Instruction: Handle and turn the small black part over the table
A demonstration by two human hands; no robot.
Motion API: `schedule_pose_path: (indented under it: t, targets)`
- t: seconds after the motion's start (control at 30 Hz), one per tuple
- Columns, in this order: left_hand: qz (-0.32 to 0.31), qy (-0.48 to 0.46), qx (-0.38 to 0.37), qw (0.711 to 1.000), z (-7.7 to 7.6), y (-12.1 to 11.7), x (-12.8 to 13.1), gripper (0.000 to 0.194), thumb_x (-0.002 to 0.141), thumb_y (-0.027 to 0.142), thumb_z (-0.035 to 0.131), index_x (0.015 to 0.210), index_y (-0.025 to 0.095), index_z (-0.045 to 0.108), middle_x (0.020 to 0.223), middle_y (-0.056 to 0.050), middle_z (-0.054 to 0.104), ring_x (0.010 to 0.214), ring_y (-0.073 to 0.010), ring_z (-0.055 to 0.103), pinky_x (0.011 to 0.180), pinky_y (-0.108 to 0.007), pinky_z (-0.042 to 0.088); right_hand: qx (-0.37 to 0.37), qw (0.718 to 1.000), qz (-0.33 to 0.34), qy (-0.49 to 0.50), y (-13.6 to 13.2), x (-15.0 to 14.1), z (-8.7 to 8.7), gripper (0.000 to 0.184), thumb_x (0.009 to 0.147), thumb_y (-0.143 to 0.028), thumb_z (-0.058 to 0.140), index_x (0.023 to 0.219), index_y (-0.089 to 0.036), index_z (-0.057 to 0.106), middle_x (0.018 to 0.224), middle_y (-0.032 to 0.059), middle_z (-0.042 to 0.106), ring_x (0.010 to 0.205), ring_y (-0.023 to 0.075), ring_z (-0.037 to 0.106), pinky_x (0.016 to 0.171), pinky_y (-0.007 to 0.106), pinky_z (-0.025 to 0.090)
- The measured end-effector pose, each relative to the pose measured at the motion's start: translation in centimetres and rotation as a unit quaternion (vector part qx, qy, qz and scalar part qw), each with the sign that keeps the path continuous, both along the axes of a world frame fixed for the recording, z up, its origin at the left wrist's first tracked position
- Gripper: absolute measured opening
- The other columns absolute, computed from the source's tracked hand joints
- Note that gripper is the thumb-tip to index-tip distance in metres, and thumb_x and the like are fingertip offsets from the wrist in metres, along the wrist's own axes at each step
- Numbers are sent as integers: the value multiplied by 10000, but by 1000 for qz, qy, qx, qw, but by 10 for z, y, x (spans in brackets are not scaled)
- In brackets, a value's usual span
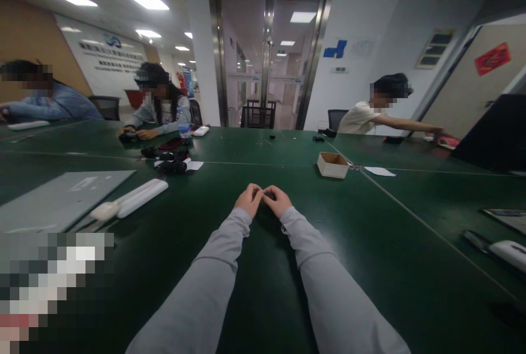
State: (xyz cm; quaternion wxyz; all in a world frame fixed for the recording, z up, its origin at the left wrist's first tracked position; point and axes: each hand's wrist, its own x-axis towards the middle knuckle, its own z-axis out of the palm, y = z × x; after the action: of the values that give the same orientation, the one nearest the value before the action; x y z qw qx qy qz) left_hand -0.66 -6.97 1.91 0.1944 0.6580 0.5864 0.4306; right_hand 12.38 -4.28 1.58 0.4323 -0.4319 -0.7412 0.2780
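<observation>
Glass double doors (244,52) stand beyond a long dark-green table (205,189), under ceiling lights. Over the near part of the table, the person's two grey-sleeved arms reach forward and the hands meet, fingertips close together. A small dark item (269,195) sits between them, mostly hidden by fingers; the right hand (279,200) pinches it between thumb and fingers, while the left hand (249,199) has its fingertips bunched right beside it, and whether they grip it too cannot be told. Ahead and to the right rests an open box (332,167), near a white paper (380,171). On the left lies a long white device (143,198). Across the table, a co-worker in a pale shirt (356,119) stretches an arm sideways.
</observation>
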Motion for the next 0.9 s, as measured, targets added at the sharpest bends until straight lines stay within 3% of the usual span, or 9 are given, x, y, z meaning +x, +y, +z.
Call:
schedule_pose_path:
  t: [0.1,0.27,0.37,0.5,0.7,0.9]
  targets:
    - [-63,-69,34,995,-7,-16,-6,197,801,289,425,954,181,488,902,-37,578,822,-140,541,732,-262,424,33,999,3,-4,-20,-5,-1,146,719,-314,528,761,-175,538,718,-6,558,684,145,515,656,265,403]
    - [-127,-149,-12,981,-8,-62,-27,248,803,285,433,1024,172,432,834,-22,534,699,-119,529,635,-253,451,34,997,66,-27,-65,-12,4,176,768,-336,519,850,-181,517,752,-5,549,691,143,514,660,261,392]
    - [-157,-173,-38,972,-2,-98,-40,293,800,277,461,1070,174,410,821,-14,520,693,-114,517,641,-248,439,15,993,111,-44,-96,-14,10,171,797,-317,506,904,-184,495,753,-9,536,678,133,506,636,246,381]
    - [-219,-193,-75,954,14,-142,-49,247,793,283,503,1011,171,471,929,-45,534,846,-146,519,742,-267,423,-3,981,175,-79,-131,-14,18,171,851,-344,443,878,-182,488,719,-10,513,658,128,489,588,230,355]
    - [-184,-171,-93,964,35,-186,-49,238,815,337,469,991,190,534,926,-52,523,879,-164,507,783,-282,412,-8,964,247,-104,-169,-15,24,276,900,-402,315,960,-173,457,756,20,512,673,145,499,576,241,358]
    - [-88,-201,-84,972,32,-215,-43,224,814,362,458,962,220,550,902,-42,516,792,-141,524,678,-232,441,-31,961,240,-132,-192,-23,33,244,896,-398,324,967,-184,418,826,34,536,750,176,509,647,277,361]
